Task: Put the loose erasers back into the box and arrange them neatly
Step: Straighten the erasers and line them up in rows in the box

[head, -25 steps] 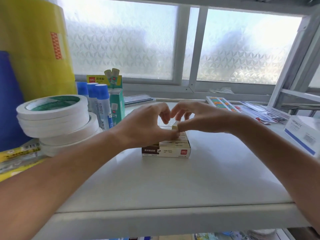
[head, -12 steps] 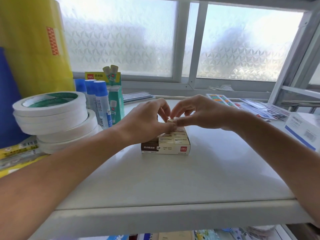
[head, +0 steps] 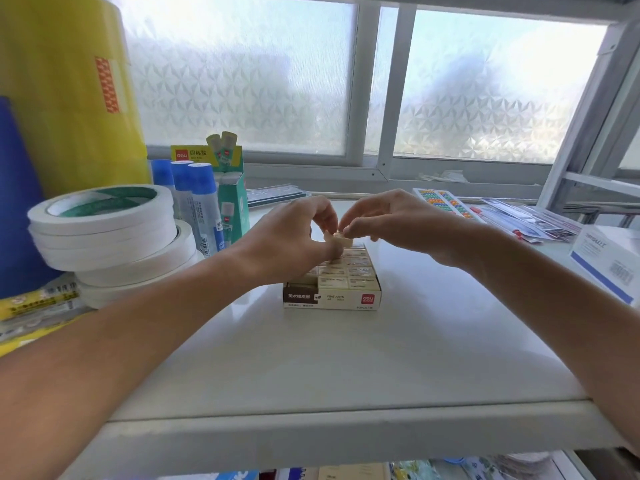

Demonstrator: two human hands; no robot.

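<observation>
A small open eraser box (head: pixel 332 300) with a brown and white front sits mid-shelf, filled with rows of cream wrapped erasers (head: pixel 358 271). Above its far left part my left hand (head: pixel 287 239) and my right hand (head: pixel 394 225) meet fingertip to fingertip. Between them they pinch one cream eraser (head: pixel 341 241), tilted, just over the box. My left hand hides the box's left rear corner.
Stacked white tape rolls (head: pixel 104 233) and blue glue sticks (head: pixel 202 202) with a green carton stand at the left. A yellow roll (head: pixel 69 98) rises behind them. Papers (head: pixel 519 216) and a white box (head: pixel 609 261) lie at the right. The shelf front edge (head: pixel 346 431) is near me.
Both hands stay joined over the box; the pinched eraser has dipped toward the box and now sits tilted just above the far rows.
</observation>
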